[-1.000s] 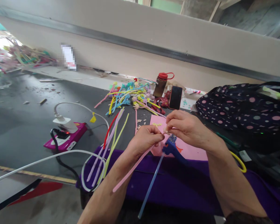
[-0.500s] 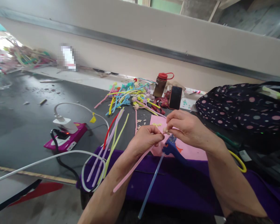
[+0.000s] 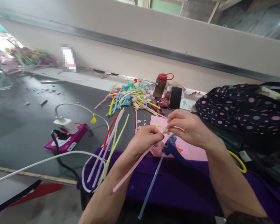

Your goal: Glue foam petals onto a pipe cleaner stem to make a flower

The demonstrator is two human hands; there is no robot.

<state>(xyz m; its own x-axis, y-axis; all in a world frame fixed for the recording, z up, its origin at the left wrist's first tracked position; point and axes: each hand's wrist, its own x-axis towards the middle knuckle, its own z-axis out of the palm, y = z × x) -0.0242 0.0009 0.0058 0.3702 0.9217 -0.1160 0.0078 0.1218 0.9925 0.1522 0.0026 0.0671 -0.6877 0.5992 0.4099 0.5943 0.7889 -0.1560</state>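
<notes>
1. Two bare hands, head view, meet over a pink sheet (image 3: 193, 151).
2. Left hand (image 3: 146, 137): thumb and index finger pinched together on a pink stem (image 3: 133, 168), near its upper end. Stem slants down-left, across in front of the left forearm.
3. Right hand (image 3: 189, 128): thumb and fingertips closed narrow on a small cream piece (image 3: 166, 130) at the stem's upper end. Exact contact partly hidden by fingers.
4. Blue glue gun (image 3: 175, 151) just below the hands, partly on the sheet; clear glue stick (image 3: 151, 186) runs out of it, down over a purple cloth (image 3: 184, 183).
5. Yellow bits (image 3: 156, 125) on the sheet, up-left of the fingertips.
6. Loose stems (image 3: 112, 149), lilac and yellow-green, left of left forearm, with a red stem (image 3: 109, 130) beside them.
7. Multicoloured pile of fuzzy stems (image 3: 127, 95) beyond the hands, on the dark table (image 3: 28, 124).
8. Red-capped bottle (image 3: 160, 87) behind; pale lettering on its side, too small to read. Phone (image 3: 175, 98) next to it, screen dark.
9. Dark patterned bag (image 3: 238, 109) at right; white label (image 3: 245, 156) below it, unreadable.
10. Magenta-and-white power strip (image 3: 72, 137) at left, red light lit, white adapter (image 3: 63, 121) in it. Yellow tag (image 3: 93, 118) on the white cable (image 3: 81, 105), marks illegible.
11. Pixelated patch (image 3: 68, 58) by the wall, contents blurred out.
</notes>
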